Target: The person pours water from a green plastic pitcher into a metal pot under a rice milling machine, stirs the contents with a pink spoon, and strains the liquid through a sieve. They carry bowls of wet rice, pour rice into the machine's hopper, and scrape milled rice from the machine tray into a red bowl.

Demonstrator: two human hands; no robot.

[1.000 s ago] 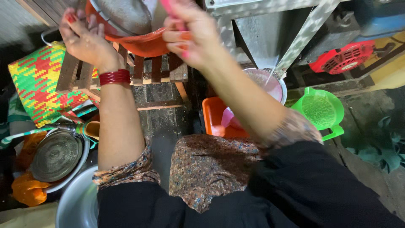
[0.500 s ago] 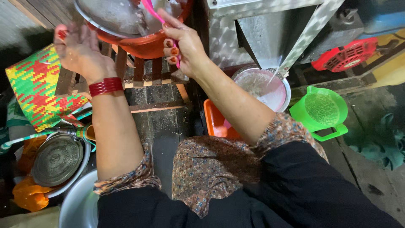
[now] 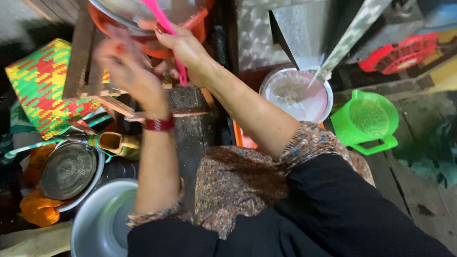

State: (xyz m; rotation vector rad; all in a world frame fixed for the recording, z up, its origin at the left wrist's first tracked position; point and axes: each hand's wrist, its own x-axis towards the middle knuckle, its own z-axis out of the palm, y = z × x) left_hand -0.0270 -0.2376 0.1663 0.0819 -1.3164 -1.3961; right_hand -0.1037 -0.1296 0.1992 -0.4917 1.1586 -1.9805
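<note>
My right hand [image 3: 185,50] grips the pink handle of a spatula [image 3: 164,28] that reaches up into an orange bowl [image 3: 195,24] on a wooden rack at the top. My left hand [image 3: 128,71], blurred and with a red bangle at the wrist, hovers open in front of the wooden rack [image 3: 90,76], just below the bowl, holding nothing. The bowl carries a shiny metal pan inside it; its contents are cut off by the frame edge.
A metal chute [image 3: 333,43] pours white liquid into a round metal basin [image 3: 297,93]. A green strainer jug [image 3: 369,119] stands right of it. A woven yellow-red-green basket [image 3: 43,85], a lidded pot [image 3: 69,171] and a grey basin [image 3: 102,221] sit at the left.
The view has dropped toward the bowl's rim. My left hand moved right and down, away from the bowl. My right hand still holds the pink spatula at the bowl.
</note>
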